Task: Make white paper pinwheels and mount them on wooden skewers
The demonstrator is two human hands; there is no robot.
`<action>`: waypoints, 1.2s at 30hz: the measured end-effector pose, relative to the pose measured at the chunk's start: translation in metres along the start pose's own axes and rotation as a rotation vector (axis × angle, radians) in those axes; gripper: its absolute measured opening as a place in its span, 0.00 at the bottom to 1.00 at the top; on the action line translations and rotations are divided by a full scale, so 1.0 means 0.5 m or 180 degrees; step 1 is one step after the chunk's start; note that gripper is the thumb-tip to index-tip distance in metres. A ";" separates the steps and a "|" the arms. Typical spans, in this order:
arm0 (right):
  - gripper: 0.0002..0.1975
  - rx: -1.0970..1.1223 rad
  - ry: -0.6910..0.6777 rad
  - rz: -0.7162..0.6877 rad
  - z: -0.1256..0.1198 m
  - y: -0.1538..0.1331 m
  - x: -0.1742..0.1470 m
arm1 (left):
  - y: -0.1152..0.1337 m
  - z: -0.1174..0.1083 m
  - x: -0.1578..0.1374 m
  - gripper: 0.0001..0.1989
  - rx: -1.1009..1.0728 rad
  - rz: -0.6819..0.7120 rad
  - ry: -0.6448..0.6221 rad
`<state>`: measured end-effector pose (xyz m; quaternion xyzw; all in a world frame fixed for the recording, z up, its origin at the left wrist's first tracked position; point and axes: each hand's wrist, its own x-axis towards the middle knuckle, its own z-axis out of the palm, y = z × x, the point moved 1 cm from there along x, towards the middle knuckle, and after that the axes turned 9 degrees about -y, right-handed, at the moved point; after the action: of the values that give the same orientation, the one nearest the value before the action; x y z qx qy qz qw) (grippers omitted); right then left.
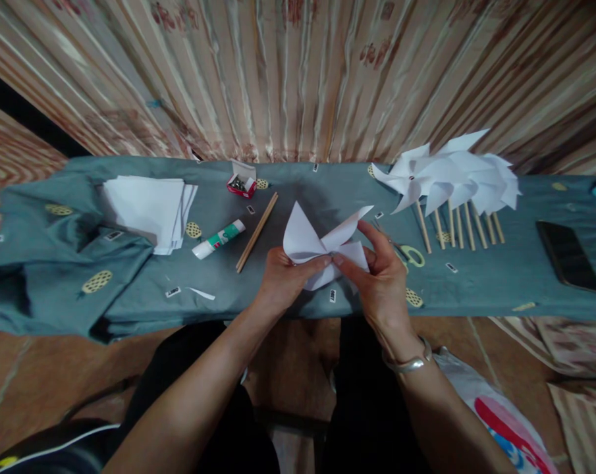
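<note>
A white paper pinwheel (300,238), its blades curled in toward the centre, is held between both hands above the cloth. My left hand (284,276) is closed on its left side, the thumb pressing near the middle. From the right, my right hand (384,273) grips it with the thumb at the centre and the fingers behind the right blade. Beyond that hand, partly hidden by it, lie scissors (413,256) with pale green handles. Two wooden sticks (257,232) lie left of the pinwheel, beside a green and white glue stick (219,239).
Finished pinwheels (456,178) on sticks lie overlapped at the back right. A dark phone (568,255) rests at the right. White paper sheets (142,207) are stacked at left, and an open red box (242,183) holds small metal pieces. A pleated curtain (298,79) hangs behind the cloth-covered table (298,178).
</note>
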<state>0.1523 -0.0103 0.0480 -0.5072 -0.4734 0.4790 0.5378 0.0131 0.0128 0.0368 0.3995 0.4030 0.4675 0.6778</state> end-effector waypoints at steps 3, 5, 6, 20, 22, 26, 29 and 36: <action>0.31 0.0037 0.0061 -0.0012 0.002 -0.001 0.001 | 0.000 0.000 0.001 0.12 -0.0027 0.0009 0.0015; 0.30 0.0101 0.0070 0.0022 0.003 -0.001 0.003 | -0.001 0.000 0.002 0.12 -0.0041 0.0005 -0.0041; 0.30 0.0127 0.0069 0.0038 0.002 -0.001 0.003 | -0.002 0.001 0.002 0.12 -0.0041 0.0005 -0.0072; 0.28 0.0315 0.0013 0.0086 0.005 0.018 0.009 | 0.002 -0.002 0.002 0.09 0.0367 0.0158 0.0198; 0.27 0.0368 0.0037 0.0052 0.005 0.021 0.011 | 0.005 -0.003 0.002 0.09 0.0407 0.0142 0.0235; 0.26 0.0401 0.0044 0.0023 0.007 0.024 0.012 | 0.010 -0.002 0.002 0.08 0.0379 0.0153 0.0281; 0.25 0.0367 0.0021 0.0029 0.009 0.023 0.012 | 0.010 -0.002 0.002 0.06 0.0365 0.0178 0.0299; 0.24 0.0404 0.0044 0.0015 0.015 0.024 0.013 | 0.005 -0.007 0.003 0.07 0.0339 0.0265 0.0306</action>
<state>0.1452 -0.0028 0.0366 -0.4764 -0.4371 0.5058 0.5711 0.0094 0.0155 0.0377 0.4286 0.4424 0.4918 0.6154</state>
